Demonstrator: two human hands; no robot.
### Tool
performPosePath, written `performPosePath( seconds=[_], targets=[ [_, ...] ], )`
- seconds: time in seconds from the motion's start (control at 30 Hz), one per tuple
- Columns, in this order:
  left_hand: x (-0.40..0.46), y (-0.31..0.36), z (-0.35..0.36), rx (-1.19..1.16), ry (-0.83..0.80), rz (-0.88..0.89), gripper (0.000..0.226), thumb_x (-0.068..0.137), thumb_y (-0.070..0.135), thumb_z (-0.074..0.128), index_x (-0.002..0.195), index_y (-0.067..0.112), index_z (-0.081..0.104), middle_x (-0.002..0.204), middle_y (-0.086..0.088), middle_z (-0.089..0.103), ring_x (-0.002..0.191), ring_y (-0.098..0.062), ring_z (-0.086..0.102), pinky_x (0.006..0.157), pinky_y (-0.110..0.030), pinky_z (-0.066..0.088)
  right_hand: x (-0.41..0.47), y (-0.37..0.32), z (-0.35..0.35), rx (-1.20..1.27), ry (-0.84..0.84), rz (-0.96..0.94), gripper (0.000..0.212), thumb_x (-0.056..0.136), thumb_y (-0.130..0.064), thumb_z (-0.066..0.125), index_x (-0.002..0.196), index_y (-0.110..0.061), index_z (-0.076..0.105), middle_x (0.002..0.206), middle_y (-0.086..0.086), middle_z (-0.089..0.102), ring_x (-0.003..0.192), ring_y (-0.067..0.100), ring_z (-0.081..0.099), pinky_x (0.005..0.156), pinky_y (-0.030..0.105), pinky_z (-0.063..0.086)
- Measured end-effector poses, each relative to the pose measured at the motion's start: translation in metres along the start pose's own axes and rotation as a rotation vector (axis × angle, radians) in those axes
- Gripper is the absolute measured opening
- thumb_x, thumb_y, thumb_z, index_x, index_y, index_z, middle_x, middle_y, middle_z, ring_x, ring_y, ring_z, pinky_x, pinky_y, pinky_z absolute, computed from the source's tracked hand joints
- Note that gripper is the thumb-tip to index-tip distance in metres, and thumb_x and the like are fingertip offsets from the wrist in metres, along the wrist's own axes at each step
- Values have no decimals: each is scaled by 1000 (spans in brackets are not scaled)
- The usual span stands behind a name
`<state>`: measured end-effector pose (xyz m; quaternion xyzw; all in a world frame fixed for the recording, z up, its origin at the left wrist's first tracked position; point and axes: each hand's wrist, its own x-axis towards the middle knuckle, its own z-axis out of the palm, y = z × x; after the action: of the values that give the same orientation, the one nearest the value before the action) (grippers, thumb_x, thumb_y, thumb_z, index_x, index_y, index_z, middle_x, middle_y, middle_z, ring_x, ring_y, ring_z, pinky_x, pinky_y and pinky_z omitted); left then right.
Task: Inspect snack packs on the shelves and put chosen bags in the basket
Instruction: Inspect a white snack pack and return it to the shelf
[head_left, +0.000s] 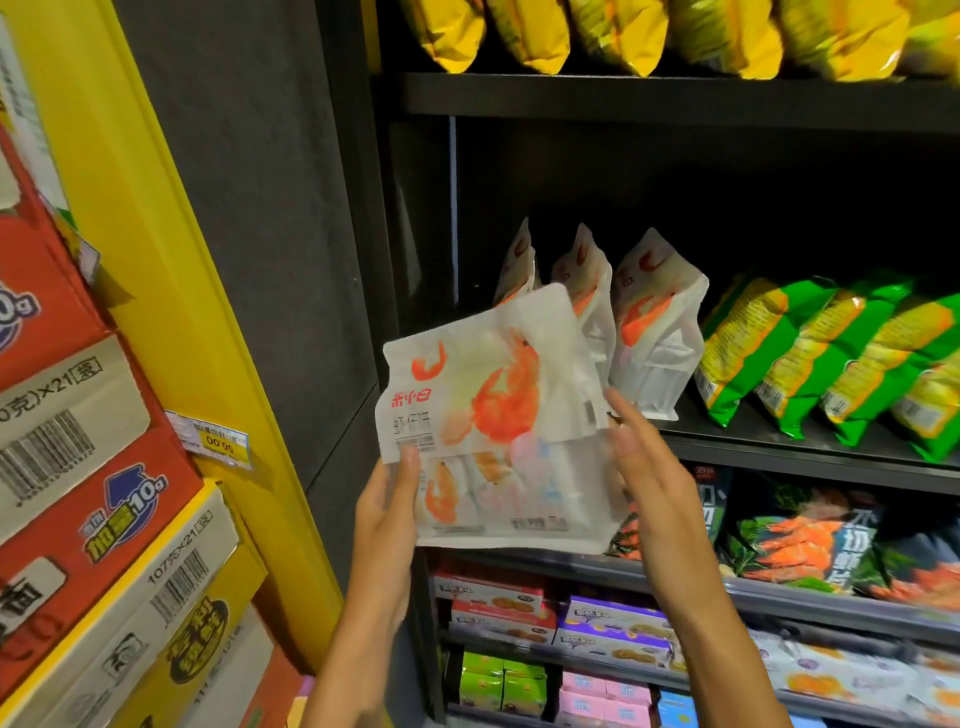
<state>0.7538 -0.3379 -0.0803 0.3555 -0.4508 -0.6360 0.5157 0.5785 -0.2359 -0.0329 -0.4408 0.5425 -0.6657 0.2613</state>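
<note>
White shrimp-print snack bag (498, 431) held up in front of the dark shelf unit, gripped at its lower left edge by the left hand (387, 512), thumb curled over the front face, remaining fingers hidden behind. Right hand (644, 467) laid against the bag's right edge with fingers nearly straight, tips reaching up past the side seam; whether any finger curls behind, not discernible. Just beyond the right fingertips, three matching white bags (623, 322) standing upright on the middle shelf (779, 449), with dark open room above them up to the next shelf board. Farther right of those fingers, tilted green-and-yellow bags (831, 358); above, a row of yellow bags (675, 31). Below the right wrist, dark shrimp-picture packs (795, 535) and small boxed snacks (571, 618). Left of the left thumb, a grey upright panel, a yellow post, then stacked cartons (93, 467) printed "10g", "×21" and "107克×21", with a yellow price tag (218, 441) reading "00.05" upside down.
</note>
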Motion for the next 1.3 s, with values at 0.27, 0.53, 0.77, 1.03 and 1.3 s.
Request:
performPosePath(
  seconds=[0.27, 0.53, 0.77, 1.03, 1.3],
  targets=[
    [-2, 0, 2, -106, -40, -119, 48, 93, 47, 50, 132, 22, 64, 122, -1, 76, 111, -15, 72, 77, -23, 60, -7, -18, 4, 80, -101, -17, 32, 97, -24, 53, 123, -33, 69, 123, -21, 72, 121, -1, 64, 97, 17, 52],
    [-7, 1, 2, -117, 3, -57, 45, 94, 46, 49, 130, 23, 64, 118, -1, 77, 108, -14, 73, 76, -22, 60, -10, -21, 4, 67, -101, -24, 31, 96, -25, 54, 122, -30, 70, 120, -22, 73, 117, -3, 65, 90, 14, 52],
    [-13, 5, 8, 14, 132, 179, 45, 94, 43, 57, 133, 23, 63, 124, 6, 74, 118, -12, 69, 91, -25, 58, -14, -12, -21, -77, -353, 32, 76, 85, -57, 74, 150, -41, 40, 144, -29, 55, 135, -4, 52, 106, 18, 46],
    [-30, 23, 4, 225, -306, 159, 44, 98, 23, 53, 142, 19, 54, 128, 7, 72, 117, -9, 69, 83, -16, 56, -24, -2, -46, -108, -154, 110, 39, 94, -24, 65, 133, -25, 63, 123, -11, 73, 117, 8, 68, 90, 17, 53],
    [-45, 27, 2, 457, -342, 65, 36, 104, 44, 41, 131, 34, 62, 115, 22, 74, 110, 2, 68, 80, -6, 49, -35, -1, -66, -303, -159, 294, 74, 94, -68, 52, 113, 0, 71, 119, 29, 68, 101, 39, 67, 107, 46, 20]
  ],
)
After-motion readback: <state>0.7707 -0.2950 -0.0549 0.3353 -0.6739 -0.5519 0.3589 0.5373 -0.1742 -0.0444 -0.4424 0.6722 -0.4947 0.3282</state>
